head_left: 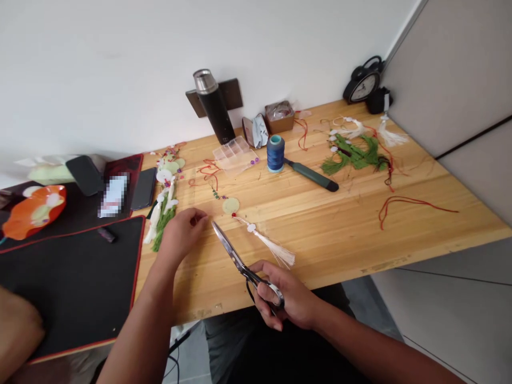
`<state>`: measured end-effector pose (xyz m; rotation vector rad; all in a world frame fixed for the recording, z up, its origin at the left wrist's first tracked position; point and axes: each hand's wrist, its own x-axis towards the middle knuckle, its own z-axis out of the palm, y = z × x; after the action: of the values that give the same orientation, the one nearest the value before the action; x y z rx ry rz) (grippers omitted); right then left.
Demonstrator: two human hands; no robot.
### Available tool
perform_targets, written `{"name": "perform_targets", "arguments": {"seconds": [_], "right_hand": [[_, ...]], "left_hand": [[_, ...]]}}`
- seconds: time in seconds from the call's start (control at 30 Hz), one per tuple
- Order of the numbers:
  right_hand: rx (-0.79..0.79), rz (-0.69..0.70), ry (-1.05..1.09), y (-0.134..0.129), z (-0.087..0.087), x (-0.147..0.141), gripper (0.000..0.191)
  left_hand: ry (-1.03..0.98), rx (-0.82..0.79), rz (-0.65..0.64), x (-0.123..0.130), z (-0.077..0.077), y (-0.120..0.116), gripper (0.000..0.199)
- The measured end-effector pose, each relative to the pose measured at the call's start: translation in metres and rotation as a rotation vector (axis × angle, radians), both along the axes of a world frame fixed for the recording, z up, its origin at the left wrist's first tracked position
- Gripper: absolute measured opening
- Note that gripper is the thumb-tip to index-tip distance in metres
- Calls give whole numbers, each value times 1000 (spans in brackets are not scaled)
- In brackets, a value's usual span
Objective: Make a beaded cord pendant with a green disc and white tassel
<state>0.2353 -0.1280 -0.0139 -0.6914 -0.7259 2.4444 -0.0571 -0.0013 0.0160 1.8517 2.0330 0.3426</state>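
My right hand (286, 293) grips a pair of scissors (230, 248) by the handles, blades together and pointing up and left above the table. Close to the blade tips, my left hand (184, 232) is closed in a pinch; whatever is between its fingertips is too small to make out. Just beyond the blades lies a beaded pendant with a pale round disc (231, 205), a red bead and a white tassel (276, 248). Left of my left hand, several similar pendants with green and white tassels (162, 218) lie in a bundle.
On the wooden table stand a blue thread spool (276, 154), a dark-handled tool (314, 176), a clear compartment box (236, 154), a black thermos (216, 112) and a small brown box (280, 117). Green tassels (354, 152) and red cord (416, 199) lie right. Someone's arm (18, 330) rests left.
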Motion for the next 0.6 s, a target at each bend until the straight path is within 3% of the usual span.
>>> {"name": "perform_targets", "arguments": {"seconds": [0.2, 0.37, 0.5, 0.6], "right_hand": [[30, 12, 16, -6, 4, 18, 70], [64, -74, -9, -3, 8, 41, 75], [50, -187, -6, 1, 10, 55, 72], [31, -248, 1, 3, 12, 58, 66]], "left_hand": [[161, 20, 50, 3, -2, 13, 33], [235, 112, 56, 2, -3, 26, 39], [165, 249, -66, 17, -7, 5, 37], [87, 272, -245, 39, -12, -21, 28]]}}
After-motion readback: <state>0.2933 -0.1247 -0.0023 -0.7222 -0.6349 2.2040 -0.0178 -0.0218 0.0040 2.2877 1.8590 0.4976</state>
